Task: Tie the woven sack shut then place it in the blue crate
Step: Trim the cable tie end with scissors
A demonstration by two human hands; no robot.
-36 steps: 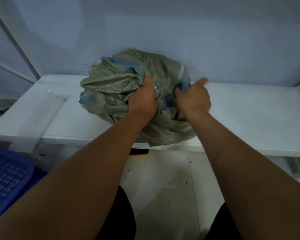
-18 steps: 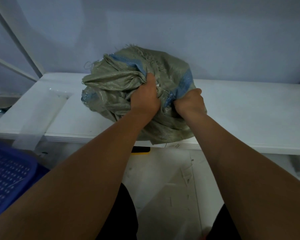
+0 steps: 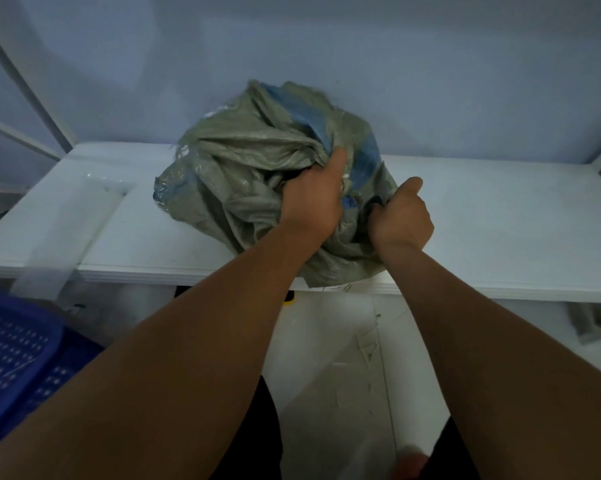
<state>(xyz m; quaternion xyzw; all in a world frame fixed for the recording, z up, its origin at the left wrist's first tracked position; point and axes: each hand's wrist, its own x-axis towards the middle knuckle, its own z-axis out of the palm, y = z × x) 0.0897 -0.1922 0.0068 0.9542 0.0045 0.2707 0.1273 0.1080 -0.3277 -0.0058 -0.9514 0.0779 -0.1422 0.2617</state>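
Your left hand (image 3: 309,202) is clenched on a bunched handful of the sack (image 3: 243,161), thumb up against the blue stripe and fingers buried in the folds. Your right hand (image 3: 401,216) is fisted just beside it, curled round cloth at the sack's near right side. Something small and dark shows at the top of that fist, and I cannot tell whether it is a tie or only shadow.

The sack sits crumpled on the white table (image 3: 500,220), its back against the wall (image 3: 430,81) and its near corner hanging a little over the front edge. No finished knot is visible, so the mouth looks gathered but not yet tied.

Expect the cloth to be soft and floppy, with a slick, crinkly weave that slides through a loose grip. The top edge is frayed and will likely shed threads if you pull on it. Take hold lower down, where the cloth is bunched into a neck, and keep both fists tight and close together while you twist and tie. What is inside is hidden, so judge the weight cautiously; the slumped shape suggests it is light.

The crate (image 3: 11,351) waits low on your left, below the table and well apart from the sack.
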